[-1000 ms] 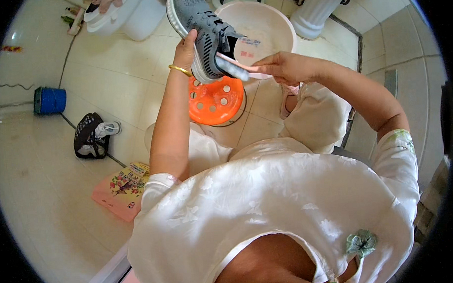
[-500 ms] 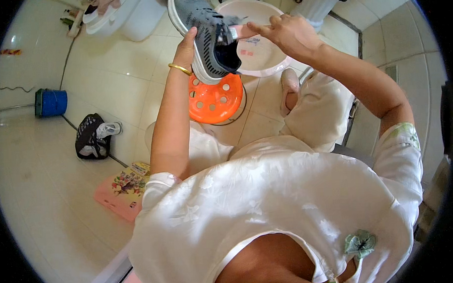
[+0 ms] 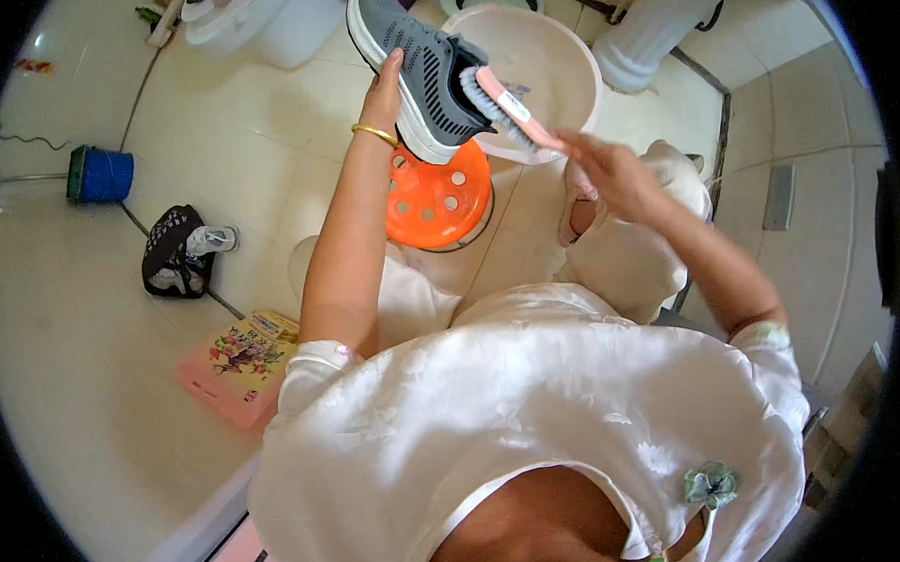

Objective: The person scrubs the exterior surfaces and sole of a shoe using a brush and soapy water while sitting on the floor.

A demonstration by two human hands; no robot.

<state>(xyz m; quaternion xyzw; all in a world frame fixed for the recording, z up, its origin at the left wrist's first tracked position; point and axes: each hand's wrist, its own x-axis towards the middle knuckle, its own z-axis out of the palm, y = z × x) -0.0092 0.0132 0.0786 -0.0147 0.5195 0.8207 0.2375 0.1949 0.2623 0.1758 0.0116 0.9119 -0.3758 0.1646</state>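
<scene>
- Left fingers (image 3: 394, 67) grip the grey mesh sneaker (image 3: 428, 79) along its sole, probably the stiffest hold; the upper seems light, soft.
- Right fingers (image 3: 586, 152) clasp the pink-handled brush (image 3: 508, 108), likely rigid, perhaps slippery.
- Sneaker: left of the basin (image 3: 559, 54), beyond the orange stool (image 3: 453, 216).

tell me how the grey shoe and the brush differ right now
The grey shoe looks broader; the brush is slimmer.
The shoe is grey and white; the brush is pink with pale bristles.
The shoe is in the left hand, the brush in the right hand.
Both are hand-held.
</scene>
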